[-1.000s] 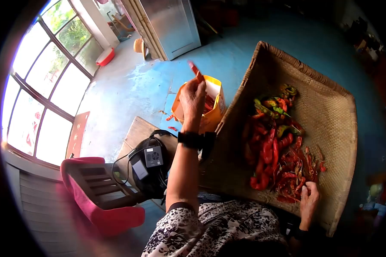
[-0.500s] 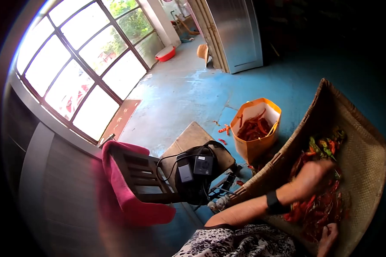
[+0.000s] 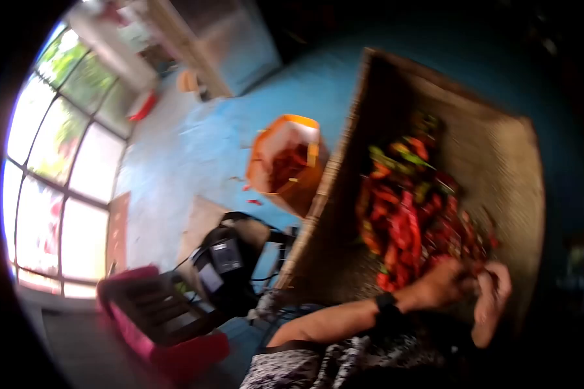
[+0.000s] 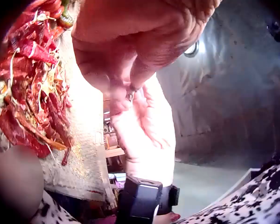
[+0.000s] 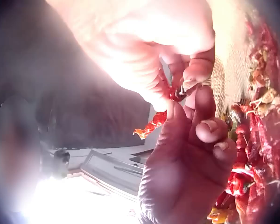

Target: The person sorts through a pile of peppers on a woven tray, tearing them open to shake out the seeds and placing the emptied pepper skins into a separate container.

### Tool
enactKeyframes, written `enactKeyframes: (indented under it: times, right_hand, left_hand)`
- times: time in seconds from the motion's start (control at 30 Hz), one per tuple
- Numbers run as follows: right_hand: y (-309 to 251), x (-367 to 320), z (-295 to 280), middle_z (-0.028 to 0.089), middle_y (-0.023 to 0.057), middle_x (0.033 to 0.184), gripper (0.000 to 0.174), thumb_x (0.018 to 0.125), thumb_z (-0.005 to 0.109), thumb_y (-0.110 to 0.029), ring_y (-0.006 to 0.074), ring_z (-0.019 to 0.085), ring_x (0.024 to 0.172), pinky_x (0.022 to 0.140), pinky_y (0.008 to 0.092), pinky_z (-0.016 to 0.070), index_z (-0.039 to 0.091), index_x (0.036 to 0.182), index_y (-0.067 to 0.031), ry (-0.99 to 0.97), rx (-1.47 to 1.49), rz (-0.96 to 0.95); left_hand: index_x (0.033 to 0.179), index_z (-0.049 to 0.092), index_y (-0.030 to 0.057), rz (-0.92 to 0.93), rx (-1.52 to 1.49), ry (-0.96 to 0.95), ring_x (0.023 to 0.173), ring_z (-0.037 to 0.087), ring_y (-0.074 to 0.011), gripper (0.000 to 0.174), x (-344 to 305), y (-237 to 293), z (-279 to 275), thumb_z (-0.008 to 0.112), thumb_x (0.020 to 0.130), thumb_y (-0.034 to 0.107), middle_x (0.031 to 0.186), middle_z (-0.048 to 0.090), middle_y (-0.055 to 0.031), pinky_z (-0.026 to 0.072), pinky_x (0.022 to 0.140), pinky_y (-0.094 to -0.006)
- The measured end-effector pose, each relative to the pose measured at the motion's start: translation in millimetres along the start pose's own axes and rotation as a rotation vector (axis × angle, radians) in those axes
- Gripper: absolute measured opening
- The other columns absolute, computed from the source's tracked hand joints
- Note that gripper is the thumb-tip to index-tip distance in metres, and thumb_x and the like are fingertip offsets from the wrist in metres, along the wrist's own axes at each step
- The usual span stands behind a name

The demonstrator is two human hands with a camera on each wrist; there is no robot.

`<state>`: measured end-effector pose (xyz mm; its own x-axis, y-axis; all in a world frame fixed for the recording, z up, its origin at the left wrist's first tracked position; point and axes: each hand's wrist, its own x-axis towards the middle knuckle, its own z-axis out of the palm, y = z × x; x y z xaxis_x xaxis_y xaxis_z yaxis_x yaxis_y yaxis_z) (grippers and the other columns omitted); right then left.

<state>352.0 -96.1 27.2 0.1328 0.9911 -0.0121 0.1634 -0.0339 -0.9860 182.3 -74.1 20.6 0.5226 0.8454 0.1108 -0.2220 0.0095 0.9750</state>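
Observation:
Both hands meet over the near right part of a woven tray [image 3: 509,168]. My left hand [image 3: 440,284] comes in from the left and pinches a small shriveled red chili pepper [image 5: 154,124] between thumb and fingers. Opposite it, my right hand [image 3: 493,299] pinches the stem end of the same pepper, partly hidden behind the fingers in the right wrist view. In the tray lie long red peppers [image 3: 405,223], some green ones [image 3: 405,155] at the far end, and dried wrinkled red ones [image 4: 37,88] close to the hands.
An orange bag [image 3: 298,200] holding red chili peppers stands on the blue floor left of the tray. Nearer are a black bag [image 3: 207,259] with devices and cables, and a chair draped in pink cloth [image 3: 182,356]. A few red bits [image 3: 255,202] lie on the floor.
My left hand held a red pepper above the orange bag, swung back over the tray without it, and now meets my right hand at a small dried pepper. The head view has shifted.

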Motion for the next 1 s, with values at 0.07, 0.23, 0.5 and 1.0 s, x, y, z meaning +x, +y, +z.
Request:
enactKeyframes:
  times: [0.07,0.23,0.5,1.0]
  right_hand:
    - [-13.6,-1.6,10.8,0.054,0.0022,0.083,0.007,0.083,0.061,0.0,0.01,0.058,0.066,0.057,0.0221,0.044,0.058,0.089,-0.0002,-0.082,0.153,-0.025]
    - [-14.1,-4.6,16.3,0.062,0.0053,0.082,0.005,0.085,0.063,0.0,0.0081,0.058,0.069,0.058,0.0223,0.0456,0.064,0.09,-0.0007,-0.086,0.13,-0.149]
    - [9.8,-4.8,28.4,0.058,0.0016,0.081,0.008,0.084,0.067,-0.006,0.006,0.054,0.07,0.059,0.0212,0.045,0.065,0.089,-0.0003,-0.038,0.066,-0.236]
    - [50.7,102.7,-69.8,0.061,0.0168,0.109,0.028,0.088,0.061,-0.015,0.0259,0.06,0.1,0.085,0.0383,0.0495,0.06,0.112,-0.0008,0.052,-1.001,-0.179]
  left_hand:
    - [0.11,0.059,0.0033,0.056,-0.104,0.058,0.085,0.057,-0.0104,0.019,-3.0,-7.5,4.0,0.057,0.093,0.01,0.094,0.061,-0.0019,0.049,0.07,-0.0255]
    - [0.102,0.062,0.0016,-0.183,-0.166,0.161,0.077,0.058,-0.0067,0.013,-10.6,-5.4,2.2,0.06,0.09,0.006,0.088,0.063,-0.0009,0.0488,0.066,-0.0226]
    - [0.103,0.062,0.0008,-0.327,-0.215,0.264,0.069,0.056,-0.0063,0.023,-11.1,4.8,6.1,0.065,0.089,0.019,0.079,0.063,-0.0001,0.0456,0.063,-0.0197]
    - [0.132,0.039,-0.0058,0.185,-0.563,1.067,0.105,0.054,-0.016,0.044,-96.2,51.6,-272.7,0.052,0.094,0.011,0.129,0.049,-0.0182,0.05,0.086,-0.0258]
